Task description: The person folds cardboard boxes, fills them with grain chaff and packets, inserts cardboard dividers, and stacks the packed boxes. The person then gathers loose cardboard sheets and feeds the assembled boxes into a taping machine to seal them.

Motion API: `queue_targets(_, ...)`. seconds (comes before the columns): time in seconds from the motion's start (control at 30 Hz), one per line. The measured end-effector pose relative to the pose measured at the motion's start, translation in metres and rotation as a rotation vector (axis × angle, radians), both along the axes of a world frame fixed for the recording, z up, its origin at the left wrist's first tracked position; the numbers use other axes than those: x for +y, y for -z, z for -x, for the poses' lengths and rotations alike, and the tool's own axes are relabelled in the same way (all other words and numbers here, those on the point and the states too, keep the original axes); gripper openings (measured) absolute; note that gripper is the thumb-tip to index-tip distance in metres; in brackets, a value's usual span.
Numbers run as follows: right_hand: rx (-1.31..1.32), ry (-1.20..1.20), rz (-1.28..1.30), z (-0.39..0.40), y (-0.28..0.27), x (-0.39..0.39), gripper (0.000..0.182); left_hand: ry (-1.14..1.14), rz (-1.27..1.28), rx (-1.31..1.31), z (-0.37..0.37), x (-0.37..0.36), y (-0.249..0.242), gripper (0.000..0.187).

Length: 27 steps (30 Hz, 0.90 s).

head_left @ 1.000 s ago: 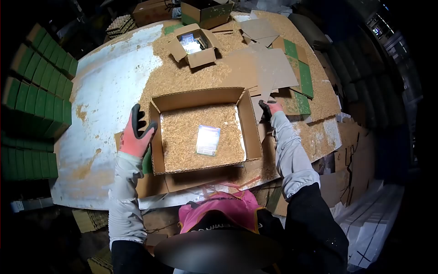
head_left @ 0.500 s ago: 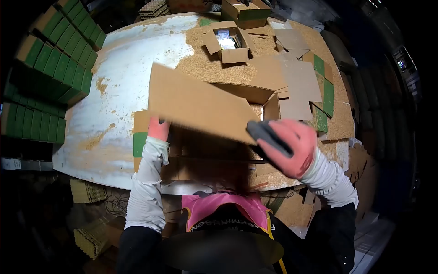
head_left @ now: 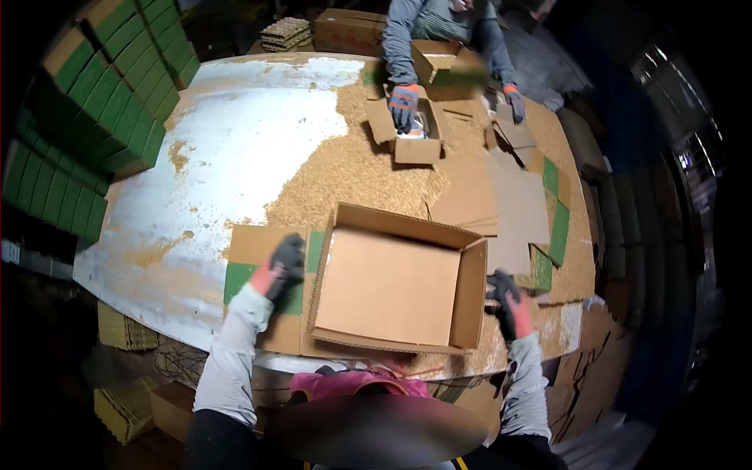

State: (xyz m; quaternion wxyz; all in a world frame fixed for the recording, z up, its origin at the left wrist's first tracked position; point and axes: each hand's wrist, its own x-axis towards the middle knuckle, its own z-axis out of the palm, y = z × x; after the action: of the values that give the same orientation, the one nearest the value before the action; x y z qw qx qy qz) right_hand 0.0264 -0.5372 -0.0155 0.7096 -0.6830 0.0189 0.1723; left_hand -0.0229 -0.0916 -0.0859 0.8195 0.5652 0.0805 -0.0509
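In the head view, an open cardboard box [head_left: 403, 229] stands in front of me at the table's near side. A flat brown cardboard sheet [head_left: 388, 286] lies across its bottom. My left hand [head_left: 286, 268], in a dark and coral glove, is left of the box, above a flat green-and-brown cardboard piece [head_left: 243, 282]. It grips nothing, its fingers loosely bent and slightly blurred. Close outside the box's right wall is my right hand [head_left: 509, 301], gloved alike, fingers apart and holding nothing.
Across the table a co-worker's gloved hand [head_left: 403, 106] reaches into a small open box [head_left: 419, 150]. Husk-like litter [head_left: 321, 188] covers much of the tabletop. Flat cardboard [head_left: 521, 207] lies to the right. Green boxes [head_left: 129, 102] are stacked at left, egg trays [head_left: 286, 33] behind.
The cardboard sheet, earlier raised between both hands, now lies inside the box. Both hands have let go and moved to either side. A co-worker has come into view at the far side.
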Motion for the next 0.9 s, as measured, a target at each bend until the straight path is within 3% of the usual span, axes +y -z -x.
queue_targets(0.03, -0.099, -0.16, 0.463, 0.001, 0.067, -0.016, 0.053, 0.185, -0.421, -0.103, 0.005, -0.008, 0.029, 0.065)
queue_targets(0.07, -0.128, -0.274, 0.399, -0.003, 0.13, -0.015, 0.057, 0.193, -0.471, 0.098, 0.005, -0.039, 0.019, 0.076)
queue_targets(0.1, -0.095, -0.252, 0.817, 0.011, 0.127, 0.016, 0.059, 0.239, -1.1, 0.339, 0.002, -0.068, -0.021, 0.085)
queue_targets(0.17, -0.06, -0.084, 0.616, 0.019, 0.124, 0.043, 0.059, 0.128, -1.025, 0.302, 0.004, -0.073, -0.025, 0.088)
queue_targets(0.23, 0.254, 0.122, -0.073, 0.021, 0.069, 0.074, 0.06, 0.066, -0.944, 0.266, 0.005, -0.059, -0.015, 0.079)
queue_targets(0.27, 0.075, 0.116, -0.007, 0.019, 0.078, 0.066, 0.057, 0.04, -0.864, 0.201, 0.006, -0.054, -0.01, 0.071)
queue_targets(0.3, 0.012, 0.099, 0.086, 0.016, 0.031, 0.1, 0.054, 0.023, -0.851, 0.219, 0.007, -0.039, -0.009, 0.071)
queue_targets(0.37, -0.06, 0.007, 0.01, -0.006, -0.023, 0.152, 0.05, -0.156, -0.394, -0.046, 0.01, 0.018, -0.011, 0.052)
queue_targets(0.4, 0.08, -0.05, -0.1, -0.021, -0.035, 0.175, 0.048, -0.443, -0.466, 0.276, 0.013, 0.058, 0.014, 0.037)
queue_targets(0.47, 0.252, -0.081, -0.276, -0.054, -0.036, 0.223, 0.042, -0.702, -0.264, -0.093, 0.001, 0.133, 0.0, 0.029)
queue_targets(0.5, 0.322, -0.102, -0.352, -0.071, -0.036, 0.252, 0.04, -0.761, -0.65, -0.022, 0.012, 0.178, 0.062, 0.033)
queue_targets(0.53, 0.375, -0.138, -0.343, -0.096, -0.015, 0.275, 0.04, -0.608, -0.422, 0.273, 0.036, 0.227, 0.151, 0.033)
queue_targets(0.6, 0.393, -0.209, -0.545, -0.133, 0.031, 0.349, 0.037, -0.384, -0.058, 0.57, 0.064, 0.223, 0.189, 0.047)
queue_targets(0.63, 0.365, -0.179, -0.599, -0.14, 0.039, 0.391, 0.038, -0.355, -0.455, 0.461, 0.081, 0.207, 0.212, 0.054)
queue_targets(0.67, 0.178, -0.231, -0.624, -0.152, 0.074, 0.432, 0.045, -0.374, -0.611, 0.468, 0.08, 0.186, 0.202, 0.054)
queue_targets(0.7, 0.225, -0.187, -0.589, -0.158, 0.099, 0.47, 0.055, -0.387, -0.646, 0.496, 0.061, 0.171, 0.18, 0.054)
queue_targets(0.77, 0.042, -0.075, -0.244, -0.155, 0.13, 0.521, 0.074, -0.383, -0.656, 0.523, 0.043, 0.148, 0.159, 0.055)
queue_targets(0.83, -0.005, -0.09, 0.262, -0.156, 0.204, 0.559, 0.09, -0.374, -0.659, 0.515, 0.032, 0.131, 0.15, 0.055)
queue_targets(0.87, 0.091, -0.232, 0.526, -0.15, 0.185, 0.552, 0.095, -0.367, -0.662, 0.509, 0.029, 0.122, 0.146, 0.055)
queue_targets(0.9, 0.101, -0.231, 0.517, -0.147, 0.175, 0.539, 0.095, -0.356, -0.662, 0.503, 0.027, 0.114, 0.145, 0.055)
